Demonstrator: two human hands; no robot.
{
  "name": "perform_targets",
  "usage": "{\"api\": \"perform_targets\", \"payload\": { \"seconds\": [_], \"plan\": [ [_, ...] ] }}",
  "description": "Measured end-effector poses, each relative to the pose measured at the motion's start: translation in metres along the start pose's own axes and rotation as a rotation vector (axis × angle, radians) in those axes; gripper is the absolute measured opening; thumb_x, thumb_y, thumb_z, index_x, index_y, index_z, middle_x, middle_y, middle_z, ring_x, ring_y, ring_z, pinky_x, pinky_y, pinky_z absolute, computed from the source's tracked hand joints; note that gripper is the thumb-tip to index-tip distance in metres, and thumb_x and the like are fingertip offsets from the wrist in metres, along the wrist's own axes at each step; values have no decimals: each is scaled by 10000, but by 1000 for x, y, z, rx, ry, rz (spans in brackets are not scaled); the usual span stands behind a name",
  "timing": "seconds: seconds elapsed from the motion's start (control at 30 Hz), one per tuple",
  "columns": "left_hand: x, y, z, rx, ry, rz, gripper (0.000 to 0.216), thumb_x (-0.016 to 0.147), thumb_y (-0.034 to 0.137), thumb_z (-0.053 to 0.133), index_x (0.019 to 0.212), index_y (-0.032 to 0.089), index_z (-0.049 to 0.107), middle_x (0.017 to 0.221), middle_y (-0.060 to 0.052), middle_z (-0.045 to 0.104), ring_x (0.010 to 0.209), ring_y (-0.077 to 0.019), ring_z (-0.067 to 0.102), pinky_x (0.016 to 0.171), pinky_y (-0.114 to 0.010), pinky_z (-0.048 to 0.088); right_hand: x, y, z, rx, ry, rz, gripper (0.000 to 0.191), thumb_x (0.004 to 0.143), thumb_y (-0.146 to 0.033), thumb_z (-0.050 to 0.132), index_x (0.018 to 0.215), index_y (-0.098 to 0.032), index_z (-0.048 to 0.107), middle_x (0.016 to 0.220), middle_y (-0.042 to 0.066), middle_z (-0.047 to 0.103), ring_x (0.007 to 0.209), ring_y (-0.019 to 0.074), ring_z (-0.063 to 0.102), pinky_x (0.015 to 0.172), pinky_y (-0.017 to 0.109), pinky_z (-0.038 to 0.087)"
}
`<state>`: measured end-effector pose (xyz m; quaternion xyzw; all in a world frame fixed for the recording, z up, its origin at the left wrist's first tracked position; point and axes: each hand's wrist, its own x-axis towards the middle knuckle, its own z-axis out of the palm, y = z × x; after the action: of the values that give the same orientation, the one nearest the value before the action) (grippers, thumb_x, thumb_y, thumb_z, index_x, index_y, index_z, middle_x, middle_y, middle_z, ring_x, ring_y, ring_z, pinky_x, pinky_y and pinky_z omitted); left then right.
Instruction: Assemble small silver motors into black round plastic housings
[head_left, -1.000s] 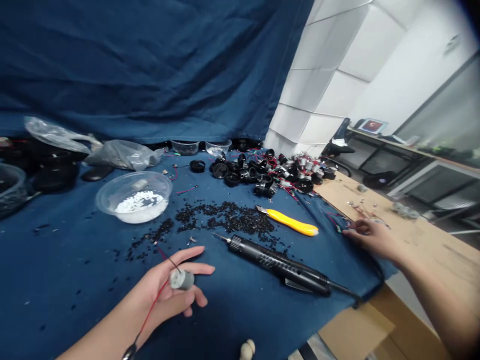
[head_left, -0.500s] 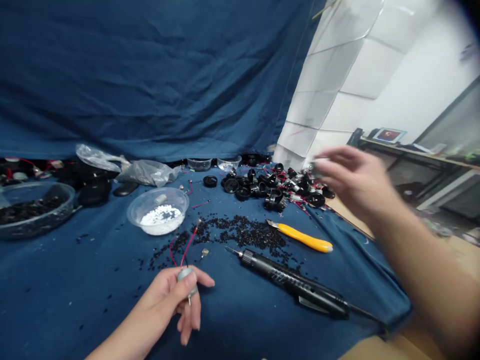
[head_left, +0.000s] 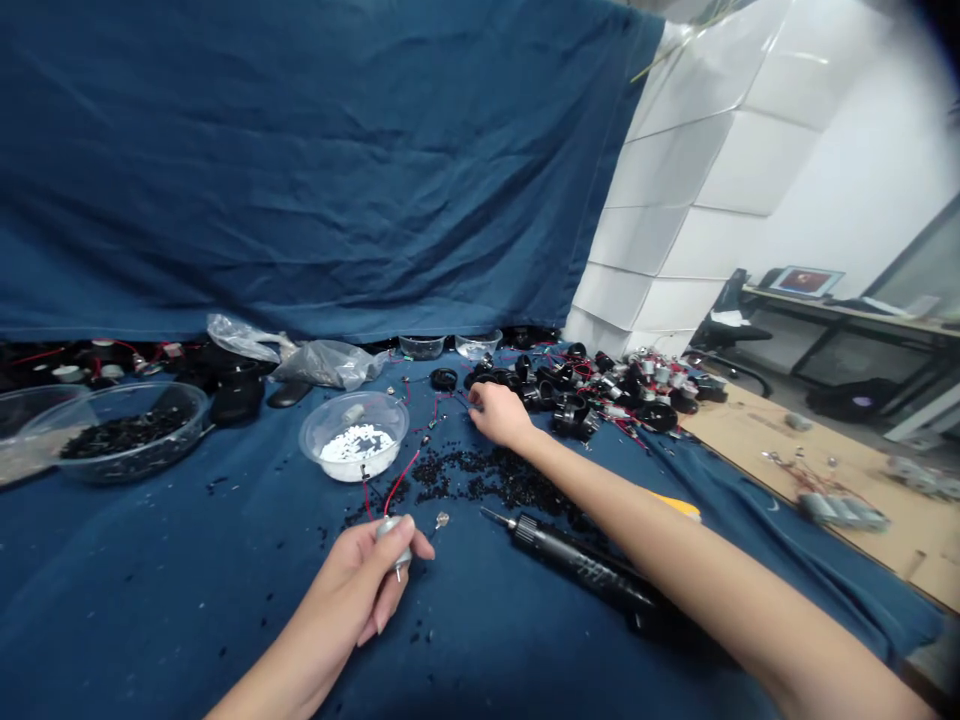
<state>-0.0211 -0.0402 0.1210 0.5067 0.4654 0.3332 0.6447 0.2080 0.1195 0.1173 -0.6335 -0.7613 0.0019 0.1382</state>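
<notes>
My left hand [head_left: 364, 575] pinches a small silver motor [head_left: 393, 540] between thumb and fingers, its shaft pointing down towards me. Red wires [head_left: 401, 482] rise from the motor's far end. My right hand [head_left: 501, 413] is stretched across the table, fingers curled in at the near left side of a pile of black round plastic housings [head_left: 574, 415]; whatever its fingertips hold is hidden. Beneath that wrist lie many tiny black pieces [head_left: 472, 475]. A black electric screwdriver [head_left: 570, 560] lies under my right forearm, which also covers most of a yellow-handled cutter [head_left: 679, 505].
A clear bowl [head_left: 306, 440] with white bits stands left of centre, and a bowl of black parts [head_left: 49, 445] farther left. Plastic bags [head_left: 330, 365] lie behind them. On the wooden board [head_left: 742, 440] at right are several motors [head_left: 840, 510].
My right hand has swung left from above the right end of the pile to the pile's left side. My left hand keeps hold of the motor. The view has turned slightly right.
</notes>
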Motion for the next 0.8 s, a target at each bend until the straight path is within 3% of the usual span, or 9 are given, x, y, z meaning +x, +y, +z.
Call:
{"api": "perform_targets", "payload": {
  "seconds": [0.23,0.4,0.53,0.67,0.8],
  "plan": [
    [2,-6,5,65,-26,-17,558,848,696,511,806,151,624,362,118,325,359,-56,160,422,-228,116,10,-33,12,-90,-119,-151,289,972,-318,612,1220,-170,602,1260,98,599,1091,250,613,918,464,530],
    [7,-9,2,86,-49,-14,583,834,719,495,822,148,616,352,118,333,346,-60,167,421,-231,122,24,-45,13,-76,-234,-96,289,974,-322,611,1216,-164,601,1232,95,611,1051,239,631,885,444,547],
    [6,-8,1,92,-54,-11,568,850,702,485,831,150,613,353,121,326,343,-63,155,426,-234,120,16,-43,0,-63,-369,-48,276,968,-315,623,1194,-157,609,1182,89,629,992,221,649,837,408,566],
    [4,-6,2,100,-47,-1,554,856,690,487,826,152,615,358,118,332,347,-62,158,431,-227,128,-4,-36,-33,-43,-373,-29,240,966,-305,629,1152,-154,624,1120,76,648,923,198,663,783,367,579],
    [4,-7,3,100,-44,-9,580,829,721,498,820,153,616,352,116,337,335,-60,156,409,-216,120,-17,-29,-111,18,-104,-5,145,965,-288,627,1040,-168,661,1050,65,675,876,174,663,788,354,574]
  ]
}}
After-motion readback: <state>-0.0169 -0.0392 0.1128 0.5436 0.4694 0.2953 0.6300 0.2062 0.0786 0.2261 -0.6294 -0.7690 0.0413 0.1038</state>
